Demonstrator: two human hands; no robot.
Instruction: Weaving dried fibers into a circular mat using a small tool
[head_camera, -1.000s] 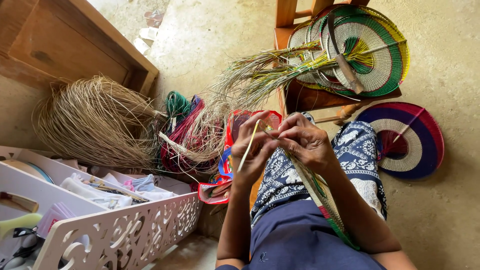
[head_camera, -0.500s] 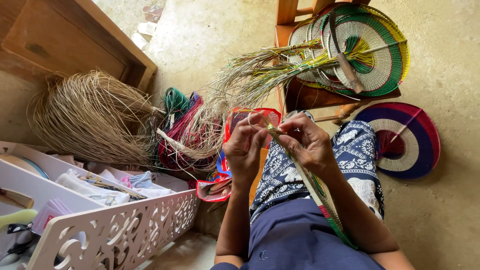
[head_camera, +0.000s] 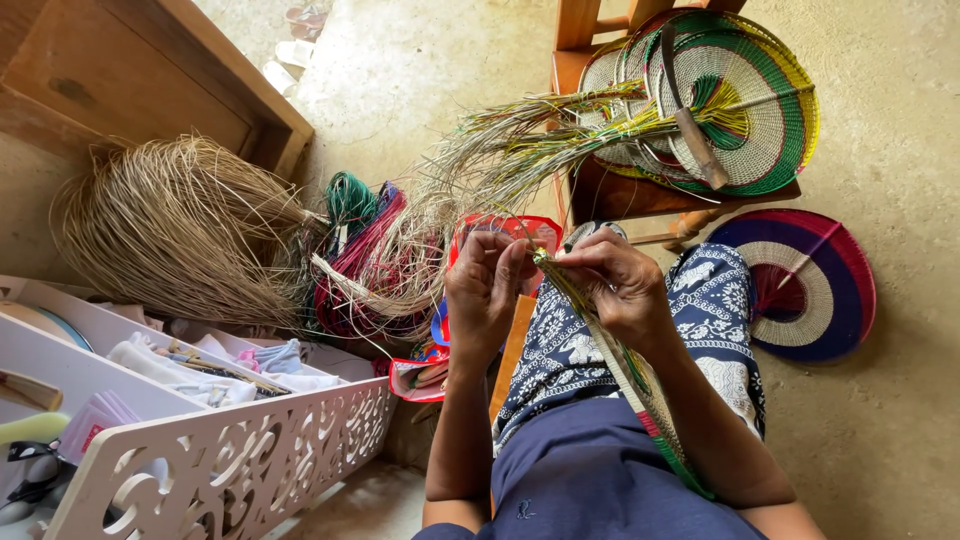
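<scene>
While both hands meet over the lap, they pinch a woven strip (head_camera: 630, 375) of yellow, green and red fibre. The strip runs from the fingertips down along the right forearm toward the dark blue shorts. The left hand (head_camera: 487, 290) is closed, its fingers curled onto the strip's upper end. The right hand (head_camera: 618, 280) is closed too, thumb and fingers gripping the same end just beside the left hand, so the two hands touch there. Loose strands (head_camera: 540, 140) fan upward from this end toward a wooden chair (head_camera: 600, 190).

On the chair seat rests a stack of round woven fans (head_camera: 750, 100) in green, yellow and cream, with a wooden handle lying across them. A purple, red and cream fan (head_camera: 805, 285) lies on the concrete floor (head_camera: 900, 420) just beside the patterned cloth on the right knee. A red bag (head_camera: 500, 235) sits behind the hands. Further left lie bundles of coloured cord (head_camera: 355, 250) and a big pile of pale dried fibre (head_camera: 180, 230). A white carved tray (head_camera: 230, 460) of odds and ends stands at lower left, below a wooden cabinet (head_camera: 130, 70).
</scene>
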